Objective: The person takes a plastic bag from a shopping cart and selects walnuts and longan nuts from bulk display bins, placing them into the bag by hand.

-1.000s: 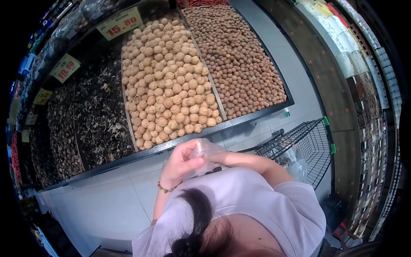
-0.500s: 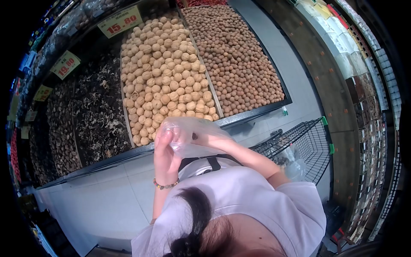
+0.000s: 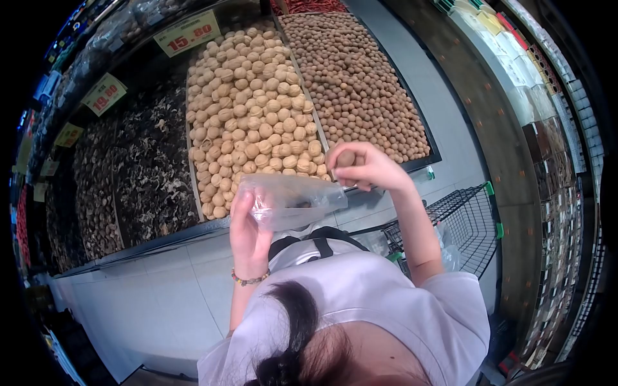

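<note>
My left hand [image 3: 248,231], with a beaded bracelet at the wrist, holds a clear plastic bag [image 3: 296,199] that spreads to the right over the front edge of the bin. My right hand [image 3: 362,167] is closed just right of the bag, with one or more round brown nuts [image 3: 346,159] between its fingers. Beyond the bag lie pale walnuts [image 3: 251,122] in their compartment. Smaller brown round nuts [image 3: 360,90] fill the compartment to the right, partly behind my right hand.
Dark dried goods [image 3: 154,167] fill compartments on the left, with price signs [image 3: 187,32] behind. A black wire shopping cart [image 3: 467,225] holding plastic bags stands at the right. Further right are stocked shelves [image 3: 547,174]. The bin's dark rim [image 3: 167,237] runs in front of me.
My right hand has come out from behind the bag, moving up and right, and now holds brown nuts. My left hand stays on the bag, which was bunched up earlier and is now spread out.
</note>
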The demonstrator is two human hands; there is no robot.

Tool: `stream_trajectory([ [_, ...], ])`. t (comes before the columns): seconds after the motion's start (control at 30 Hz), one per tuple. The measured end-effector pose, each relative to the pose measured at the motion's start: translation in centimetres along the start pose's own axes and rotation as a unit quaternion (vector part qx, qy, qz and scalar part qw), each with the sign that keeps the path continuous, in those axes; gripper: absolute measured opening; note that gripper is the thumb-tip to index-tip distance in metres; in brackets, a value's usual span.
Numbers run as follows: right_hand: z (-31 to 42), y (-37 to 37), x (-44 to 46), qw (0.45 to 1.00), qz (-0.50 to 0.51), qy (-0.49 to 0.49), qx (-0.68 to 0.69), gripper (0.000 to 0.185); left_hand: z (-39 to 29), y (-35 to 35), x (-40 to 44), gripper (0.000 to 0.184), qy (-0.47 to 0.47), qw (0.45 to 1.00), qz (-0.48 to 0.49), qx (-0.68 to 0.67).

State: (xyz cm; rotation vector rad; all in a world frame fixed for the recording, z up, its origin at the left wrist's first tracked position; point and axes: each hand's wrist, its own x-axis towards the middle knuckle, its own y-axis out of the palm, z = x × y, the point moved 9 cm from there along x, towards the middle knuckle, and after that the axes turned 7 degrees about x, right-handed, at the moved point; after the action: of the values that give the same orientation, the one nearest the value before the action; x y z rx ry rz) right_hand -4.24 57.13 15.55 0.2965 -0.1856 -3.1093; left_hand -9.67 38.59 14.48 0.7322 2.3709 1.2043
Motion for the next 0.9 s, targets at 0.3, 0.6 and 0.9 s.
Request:
stream_trajectory([
  [0.3,-5.1,-22.5,12.0,0.841,-0.359,-0.027,-0.404,0.036,-1.5,-0.5,-1.2,0.012,0.035,0.999,0.0,-0.008],
  [0.6,-3.8,-19.5,8.5,0.785,-0.276,0.102,-0.546,0.035,-3.1,-1.4,-1.7,0.01,0.082,0.996,-0.015,0.01],
  [0.9,-15.0,-18.6,2.1,0.791,-0.104,0.369,-0.476,0.021,-2.6,-0.2,-0.6,0.009,0.053,0.998,-0.009,0.018],
])
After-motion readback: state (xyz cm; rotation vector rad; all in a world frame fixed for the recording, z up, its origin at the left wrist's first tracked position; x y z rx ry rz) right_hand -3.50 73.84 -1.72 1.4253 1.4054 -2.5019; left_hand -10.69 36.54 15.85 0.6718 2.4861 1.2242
